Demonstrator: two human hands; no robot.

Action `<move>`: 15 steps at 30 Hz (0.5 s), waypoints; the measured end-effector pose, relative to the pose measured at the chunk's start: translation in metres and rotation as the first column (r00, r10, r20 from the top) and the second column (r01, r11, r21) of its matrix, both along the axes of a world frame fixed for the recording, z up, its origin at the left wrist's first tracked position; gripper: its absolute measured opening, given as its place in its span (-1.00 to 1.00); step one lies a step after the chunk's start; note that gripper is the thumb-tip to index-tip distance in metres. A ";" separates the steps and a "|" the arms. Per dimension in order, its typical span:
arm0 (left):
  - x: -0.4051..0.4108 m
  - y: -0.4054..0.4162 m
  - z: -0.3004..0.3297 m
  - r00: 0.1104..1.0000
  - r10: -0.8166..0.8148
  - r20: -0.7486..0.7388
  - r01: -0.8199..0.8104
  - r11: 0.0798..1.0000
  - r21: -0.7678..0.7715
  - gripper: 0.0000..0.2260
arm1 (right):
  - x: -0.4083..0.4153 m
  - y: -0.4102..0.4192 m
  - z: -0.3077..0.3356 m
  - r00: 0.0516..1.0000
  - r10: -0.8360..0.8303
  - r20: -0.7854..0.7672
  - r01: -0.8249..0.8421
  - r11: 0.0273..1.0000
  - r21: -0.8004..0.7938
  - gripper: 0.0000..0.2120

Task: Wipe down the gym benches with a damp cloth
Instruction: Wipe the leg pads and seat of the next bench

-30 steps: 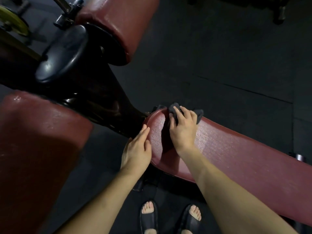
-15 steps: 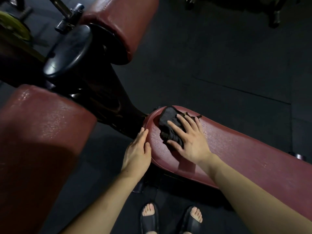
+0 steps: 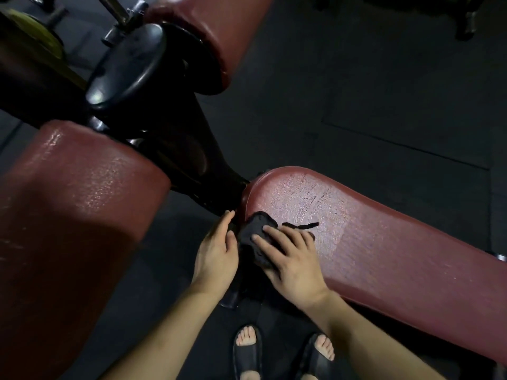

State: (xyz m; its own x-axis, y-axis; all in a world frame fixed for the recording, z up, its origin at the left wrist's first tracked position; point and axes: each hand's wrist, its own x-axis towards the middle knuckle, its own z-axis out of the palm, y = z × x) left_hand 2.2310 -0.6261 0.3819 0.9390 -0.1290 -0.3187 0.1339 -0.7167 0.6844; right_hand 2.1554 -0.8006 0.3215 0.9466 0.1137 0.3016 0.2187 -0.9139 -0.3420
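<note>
Slid cloth [image 3: 256, 237] down to near left corner of bench pad [image 3: 384, 237]; right hand [image 3: 290, 259] pressed flat on it, fingers spread. Left hand [image 3: 216, 253] flat, fingers together, against pad end.

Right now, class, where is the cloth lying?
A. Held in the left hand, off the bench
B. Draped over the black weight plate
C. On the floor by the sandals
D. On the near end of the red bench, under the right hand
D: the cloth lies on the bench pad's near end, pressed flat by the right hand; the left hand only rests at the pad's edge.
</note>
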 end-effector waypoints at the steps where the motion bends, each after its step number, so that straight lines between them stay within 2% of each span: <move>1: 0.000 0.001 0.000 1.000 -0.019 0.005 0.019 1.000 0.001 -0.57 | 0.012 -0.009 -0.002 1.000 0.017 0.009 -0.017 1.000 0.005 -0.50; 2: 0.001 0.001 0.000 0.999 -0.035 0.010 0.035 0.999 -0.002 -0.57 | 0.030 -0.020 -0.004 1.000 0.013 0.021 -0.014 1.000 0.018 -0.53; 4: 0.004 0.000 0.000 0.998 -0.055 0.026 0.056 0.998 -0.015 -0.57 | 0.081 -0.042 -0.005 0.989 -0.126 0.072 0.122 0.991 0.062 -0.62; 6: 0.006 -0.003 -0.002 0.996 -0.078 0.047 0.079 0.997 -0.019 -0.56 | 0.128 -0.060 0.003 0.935 -0.352 0.029 0.348 0.932 0.099 -0.64; 8: 0.007 -0.006 -0.004 0.996 -0.076 0.051 0.078 0.996 -0.034 -0.56 | 0.142 -0.054 0.007 0.885 -0.463 -0.044 0.465 0.877 0.120 -0.62; 10: 0.007 -0.009 -0.002 0.998 -0.049 0.044 0.051 0.998 -0.043 -0.57 | 0.114 -0.030 0.009 0.903 -0.426 -0.049 0.429 0.892 0.139 -0.62; 13: 0.006 -0.010 -0.002 0.997 -0.007 0.079 0.009 0.999 -0.031 -0.59 | 0.021 0.014 0.004 0.975 -0.209 -0.078 0.220 0.960 0.172 -0.51; 15: 0.005 -0.010 -0.003 0.996 -0.013 0.086 0.015 1.000 -0.026 -0.59 | -0.016 0.022 0.000 0.990 -0.129 -0.051 0.135 0.982 0.131 -0.48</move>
State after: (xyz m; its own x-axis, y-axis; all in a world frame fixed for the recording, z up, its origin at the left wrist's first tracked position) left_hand 2.2357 -0.6357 0.3789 0.9608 -0.1500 -0.2330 0.0635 -0.6992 0.7121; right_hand 2.1391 -0.7790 0.3214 0.9628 -0.0520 0.2652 0.0818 -0.8793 -0.4692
